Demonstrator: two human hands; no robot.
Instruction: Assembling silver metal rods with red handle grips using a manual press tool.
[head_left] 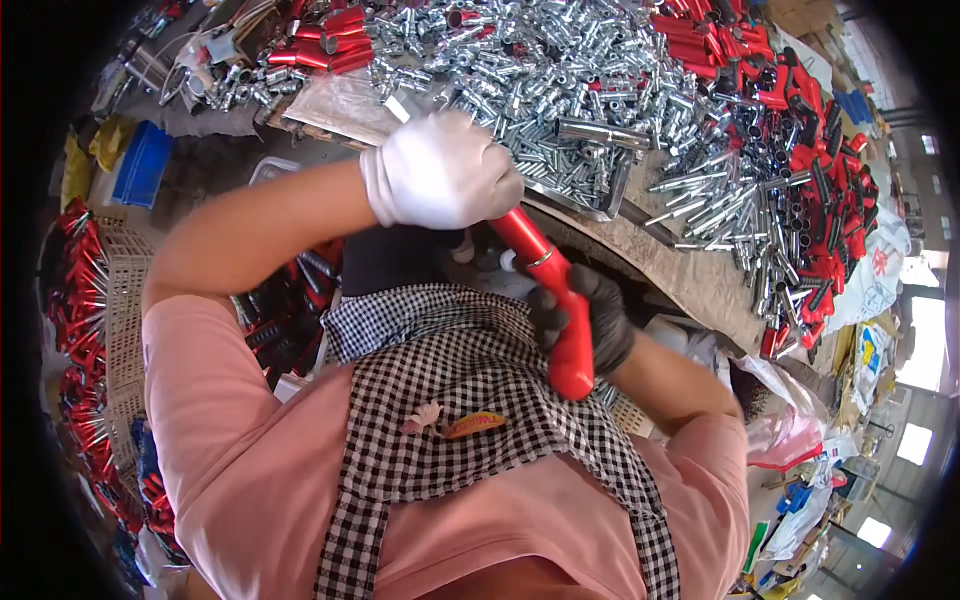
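The right hand (588,318), in a black glove, is closing tightly around the lower part of a red handle (555,305), which is slanting from upper left to lower right in front of the person's chest. The left hand (445,170), in a white glove, is gripping the upper end of the same handle, fingers curled shut over it, so that end is hidden. A silver ring is sitting on the handle between the two hands. Below the hands, a black-and-white checked apron (450,400) is lying over a pink shirt (230,450). Beyond the left hand, a heap of silver metal fittings (520,70) is covering the tabletop (660,260). Red and black tubes (815,190) are lying piled along the tabletop's right side, and more red tubes (335,40) are lying at the upper left. At the far left, crates (120,310) are holding red-handled parts (75,290).
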